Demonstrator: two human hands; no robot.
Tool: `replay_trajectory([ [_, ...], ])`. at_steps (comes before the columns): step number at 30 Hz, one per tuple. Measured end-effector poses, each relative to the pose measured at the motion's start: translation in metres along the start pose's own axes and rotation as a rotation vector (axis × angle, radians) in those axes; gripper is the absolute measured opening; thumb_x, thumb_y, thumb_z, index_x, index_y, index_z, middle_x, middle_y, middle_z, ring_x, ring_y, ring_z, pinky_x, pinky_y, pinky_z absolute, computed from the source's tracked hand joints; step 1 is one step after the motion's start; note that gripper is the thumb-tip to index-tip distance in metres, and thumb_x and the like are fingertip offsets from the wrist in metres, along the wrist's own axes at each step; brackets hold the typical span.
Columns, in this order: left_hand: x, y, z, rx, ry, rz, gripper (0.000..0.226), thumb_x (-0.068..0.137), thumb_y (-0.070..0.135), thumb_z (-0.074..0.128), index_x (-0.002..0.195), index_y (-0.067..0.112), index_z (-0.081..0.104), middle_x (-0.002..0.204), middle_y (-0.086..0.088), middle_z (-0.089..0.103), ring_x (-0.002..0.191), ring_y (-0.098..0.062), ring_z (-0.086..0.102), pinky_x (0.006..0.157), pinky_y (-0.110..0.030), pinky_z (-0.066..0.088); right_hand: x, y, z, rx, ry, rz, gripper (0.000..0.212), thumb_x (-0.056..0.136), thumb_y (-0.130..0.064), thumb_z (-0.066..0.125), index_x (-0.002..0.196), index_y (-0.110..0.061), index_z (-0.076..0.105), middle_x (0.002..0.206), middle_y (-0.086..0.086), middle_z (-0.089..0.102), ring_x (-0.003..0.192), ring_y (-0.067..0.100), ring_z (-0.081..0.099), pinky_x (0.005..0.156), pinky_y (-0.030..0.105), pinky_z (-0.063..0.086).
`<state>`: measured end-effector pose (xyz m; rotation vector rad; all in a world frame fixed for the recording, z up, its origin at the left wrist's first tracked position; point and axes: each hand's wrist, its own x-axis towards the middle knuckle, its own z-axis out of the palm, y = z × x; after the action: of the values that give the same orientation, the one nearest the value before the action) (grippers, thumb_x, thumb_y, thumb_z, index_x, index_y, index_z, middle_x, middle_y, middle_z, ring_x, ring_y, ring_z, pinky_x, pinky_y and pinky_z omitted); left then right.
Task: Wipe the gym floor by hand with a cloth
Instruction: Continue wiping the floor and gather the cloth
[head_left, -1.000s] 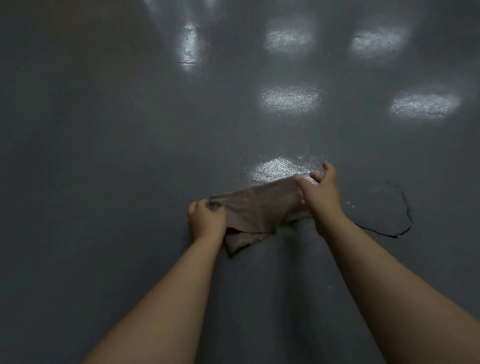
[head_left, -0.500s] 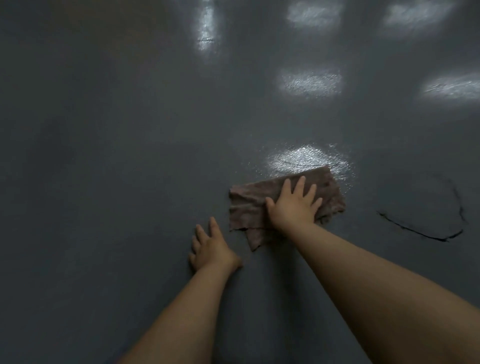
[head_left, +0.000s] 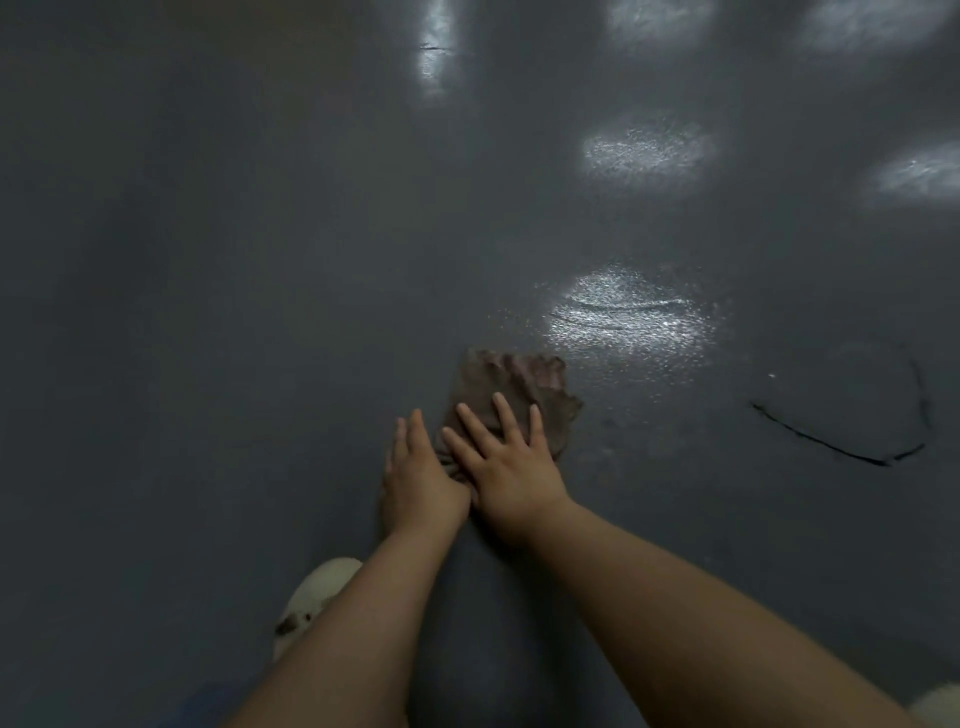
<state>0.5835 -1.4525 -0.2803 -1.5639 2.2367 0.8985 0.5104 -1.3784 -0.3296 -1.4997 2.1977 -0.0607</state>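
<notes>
Cloth (head_left: 511, 395) now bunches under our flat right hand (head_left: 511, 470), our left hand (head_left: 422, 475) joining beside it (fingers straight, gripping nothing); wiping resumes.

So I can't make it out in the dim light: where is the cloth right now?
In the head view the cloth lies bunched on the grey floor just right of centre, under the flat right hand, with the left hand beside it and a bright reflection just beyond.

Glossy dark grey floor (head_left: 208, 312); bunched brown cloth (head_left: 514, 382), black curved scuff mark (head_left: 841, 449), white shoe (head_left: 317, 592) on it.
</notes>
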Motion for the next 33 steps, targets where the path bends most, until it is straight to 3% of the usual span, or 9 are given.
replay_trajectory([
  [3,-0.014,0.018,0.022,0.098,-0.071,0.100,0.088,0.086,0.021,0.062,0.152,0.021,0.004,0.160,-0.005,0.000,0.147,-0.023,0.005,0.117,-0.033,0.011,-0.020,0.036,-0.004,0.042,0.009,0.166,0.066,0.094,-0.051,0.033,0.151,-0.035,0.004,0.159,-0.006,-0.011,0.143,0.034,-0.020,0.108,0.059,-0.016],
  [5,-0.025,0.034,0.037,0.232,-0.148,0.160,0.096,0.084,0.034,0.066,0.152,0.026,-0.001,0.160,-0.005,-0.006,0.147,-0.024,0.001,0.117,-0.036,0.011,-0.039,0.069,-0.006,0.066,0.038,0.288,0.072,0.091,-0.056,0.039,0.150,-0.038,0.003,0.159,-0.007,-0.013,0.143,0.034,-0.020,0.108,0.061,-0.014],
  [10,-0.047,0.076,0.067,0.469,-0.253,0.226,0.114,0.074,0.041,0.077,0.150,0.033,-0.007,0.157,-0.009,-0.018,0.147,-0.026,-0.008,0.117,-0.040,0.006,-0.098,0.160,-0.008,0.101,0.105,0.622,0.077,0.086,-0.067,0.038,0.149,-0.043,0.001,0.158,-0.009,-0.015,0.143,0.033,-0.020,0.110,0.060,-0.009],
  [16,-0.041,0.098,0.071,0.492,-0.178,0.264,0.108,0.078,0.032,0.074,0.151,0.030,-0.007,0.158,-0.011,-0.014,0.147,-0.027,-0.003,0.117,-0.039,0.007,-0.118,0.197,-0.018,0.199,0.140,0.917,0.067,0.094,-0.057,0.030,0.150,-0.039,-0.001,0.158,-0.005,-0.017,0.143,0.035,-0.017,0.111,0.064,-0.004],
  [19,-0.032,0.100,0.063,0.474,-0.111,0.261,0.098,0.084,0.027,0.067,0.151,0.027,-0.006,0.158,-0.011,-0.008,0.146,-0.027,0.002,0.117,-0.036,0.011,-0.093,0.156,-0.014,0.149,0.127,0.753,0.059,0.097,-0.049,0.029,0.151,-0.036,0.009,0.160,-0.001,-0.004,0.145,0.038,-0.005,0.108,0.067,0.002],
  [22,-0.024,0.101,0.057,0.362,-0.044,0.243,0.077,0.093,0.016,0.050,0.152,0.022,0.001,0.159,-0.009,-0.001,0.146,-0.026,0.005,0.116,-0.034,0.011,-0.075,0.100,-0.003,0.091,0.045,0.335,0.057,0.082,-0.050,0.034,0.133,-0.033,0.053,0.144,0.001,0.046,0.131,0.042,0.041,0.096,0.072,0.026],
  [23,-0.023,0.102,0.056,0.308,-0.019,0.244,0.071,0.095,0.015,0.046,0.151,0.020,0.004,0.159,-0.008,0.001,0.146,-0.025,0.005,0.117,-0.033,0.010,-0.070,0.091,-0.001,0.045,0.033,0.235,0.057,0.081,-0.051,0.033,0.131,-0.033,0.055,0.142,0.000,0.049,0.131,0.042,0.042,0.097,0.072,0.024],
  [27,-0.024,0.107,0.059,0.236,0.061,0.289,0.072,0.091,0.012,0.050,0.150,0.017,0.009,0.158,-0.004,0.004,0.145,-0.022,0.006,0.116,-0.030,0.009,-0.038,0.105,-0.012,-0.023,0.004,0.052,0.063,0.093,-0.053,0.031,0.150,-0.038,0.008,0.159,-0.005,-0.009,0.143,0.037,-0.019,0.103,0.064,-0.019],
  [33,-0.029,0.117,0.070,0.304,0.027,0.275,0.076,0.088,0.018,0.053,0.149,0.011,0.006,0.157,-0.009,0.001,0.145,-0.025,0.006,0.116,-0.030,0.009,-0.005,0.141,-0.044,-0.080,-0.017,0.052,0.067,0.090,-0.063,0.034,0.148,-0.045,0.007,0.159,-0.006,-0.013,0.143,0.034,-0.021,0.107,0.063,-0.013],
])
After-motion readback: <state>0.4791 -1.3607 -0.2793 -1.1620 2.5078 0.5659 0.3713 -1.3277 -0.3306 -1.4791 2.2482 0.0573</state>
